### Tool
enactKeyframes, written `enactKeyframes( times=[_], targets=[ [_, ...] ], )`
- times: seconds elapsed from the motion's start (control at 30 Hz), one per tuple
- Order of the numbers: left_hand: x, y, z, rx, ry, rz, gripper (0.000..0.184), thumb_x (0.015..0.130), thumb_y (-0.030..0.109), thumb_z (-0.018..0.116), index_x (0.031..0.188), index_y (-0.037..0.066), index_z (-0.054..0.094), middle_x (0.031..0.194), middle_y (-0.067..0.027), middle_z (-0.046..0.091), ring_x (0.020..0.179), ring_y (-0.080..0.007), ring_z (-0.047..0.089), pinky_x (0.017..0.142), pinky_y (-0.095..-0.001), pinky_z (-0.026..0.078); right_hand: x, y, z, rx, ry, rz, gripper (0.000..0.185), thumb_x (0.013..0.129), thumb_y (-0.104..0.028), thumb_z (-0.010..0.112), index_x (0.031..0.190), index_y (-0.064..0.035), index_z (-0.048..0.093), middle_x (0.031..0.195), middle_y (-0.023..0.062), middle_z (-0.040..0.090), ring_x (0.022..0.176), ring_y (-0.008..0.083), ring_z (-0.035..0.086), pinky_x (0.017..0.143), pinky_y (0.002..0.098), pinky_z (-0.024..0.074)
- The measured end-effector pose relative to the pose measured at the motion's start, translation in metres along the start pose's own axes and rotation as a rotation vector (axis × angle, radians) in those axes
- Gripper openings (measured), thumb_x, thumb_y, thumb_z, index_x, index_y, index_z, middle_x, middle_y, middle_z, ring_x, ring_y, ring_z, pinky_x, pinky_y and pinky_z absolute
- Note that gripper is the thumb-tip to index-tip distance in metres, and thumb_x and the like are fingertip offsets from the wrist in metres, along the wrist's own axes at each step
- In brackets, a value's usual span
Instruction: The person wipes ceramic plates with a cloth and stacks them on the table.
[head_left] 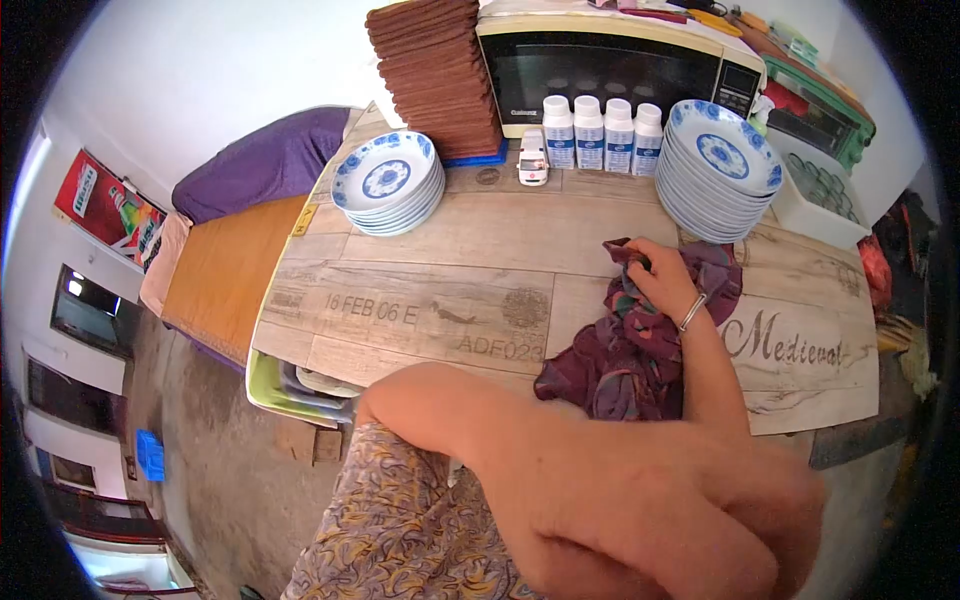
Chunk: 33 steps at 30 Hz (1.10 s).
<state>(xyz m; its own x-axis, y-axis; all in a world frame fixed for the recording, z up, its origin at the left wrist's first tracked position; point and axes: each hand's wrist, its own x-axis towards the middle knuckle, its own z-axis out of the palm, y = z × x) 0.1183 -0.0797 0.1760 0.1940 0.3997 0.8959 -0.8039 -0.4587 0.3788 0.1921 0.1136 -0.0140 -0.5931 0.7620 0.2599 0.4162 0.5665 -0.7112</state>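
Note:
My right hand [655, 280], with a bracelet on the wrist, grips a crumpled dark purple patterned cloth [640, 350] on the wood-look table [430, 270]. Its fingers are bent into the fabric. Very close to the camera, my left hand [700, 510] fills the lower right, its arm coming from an elbow at lower centre-left; its fingers are not clearly shown. Just behind the cloth stands a tall stack of blue-and-white dishes [722, 155]. A shorter stack of similar dishes [387, 180] sits at the table's back left.
Along the back are a microwave [600, 75], several white bottles with blue labels [590, 140], a white toy van [533, 160] and piled brown towels [435, 80]. A white bin of glasses [820, 205] stands at right. An orange-brown bench [225, 280] is at left.

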Motion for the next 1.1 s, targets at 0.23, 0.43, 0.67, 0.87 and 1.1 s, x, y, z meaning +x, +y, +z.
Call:
enactKeyframes(
  times=[0.23,0.43,0.67,0.87,1.1],
  targets=[
    [0.005,0.0,0.022,-0.092,0.124,-0.051,0.017,0.08,0.018,0.054,0.069,0.006,0.058,0.077,-0.01,0.055,0.065,-0.0177,0.055,0.082,-0.0311,0.034,0.0,-0.007,0.0,-0.005,0.007,0.011,0.022,0.074,-0.018,0.051,0.092,-0.0069,0.058,0.07,0.0186,0.059,0.064,0.0342,0.057,0.06,0.04,0.0443],
    [0.007,0.009,0.035,-0.124,0.246,-0.079,0.016,0.076,0.012,0.058,0.061,0.006,0.056,0.073,-0.0097,0.053,0.061,-0.014,0.054,0.089,-0.0304,0.03,-0.001,-0.011,-0.002,-0.012,-0.011,0.042,0.02,0.074,-0.016,0.051,0.091,-0.0063,0.058,0.069,0.0191,0.058,0.064,0.0344,0.058,0.06,0.0396,0.0445],
    [0.024,0.056,0.033,-0.051,0.264,-0.474,0.02,0.08,0.018,0.053,0.064,0.005,0.055,0.074,-0.0109,0.051,0.059,-0.0157,0.052,0.092,-0.0349,0.026,0.0,-0.013,-0.003,-0.01,0.004,0.032,0.021,0.074,-0.017,0.051,0.091,-0.0057,0.058,0.069,0.0195,0.058,0.064,0.0344,0.058,0.06,0.0397,0.0444],
    [0.022,0.015,0.016,-0.015,0.047,-0.014,0.019,0.08,0.011,0.055,0.062,0.007,0.056,0.073,-0.0097,0.052,0.056,-0.0134,0.052,0.096,-0.0362,0.026,-0.001,-0.013,-0.006,-0.004,-0.057,0.084,0.023,0.074,-0.018,0.051,0.092,-0.0062,0.058,0.074,0.0188,0.059,0.069,0.0355,0.058,0.063,0.0402,0.0448],
    [0.015,0.004,0.002,0.009,-0.004,-0.176,0.01,0.082,0.012,0.054,0.075,0.005,0.057,0.077,-0.0078,0.055,0.062,-0.0145,0.054,0.084,-0.0318,0.034,0.0,-0.001,0.0,0.012,0.041,-0.038,0.025,0.074,-0.016,0.05,0.094,-0.0041,0.058,0.068,0.0159,0.055,0.059,0.0256,0.051,0.057,0.0351,0.0411]
  ],
)
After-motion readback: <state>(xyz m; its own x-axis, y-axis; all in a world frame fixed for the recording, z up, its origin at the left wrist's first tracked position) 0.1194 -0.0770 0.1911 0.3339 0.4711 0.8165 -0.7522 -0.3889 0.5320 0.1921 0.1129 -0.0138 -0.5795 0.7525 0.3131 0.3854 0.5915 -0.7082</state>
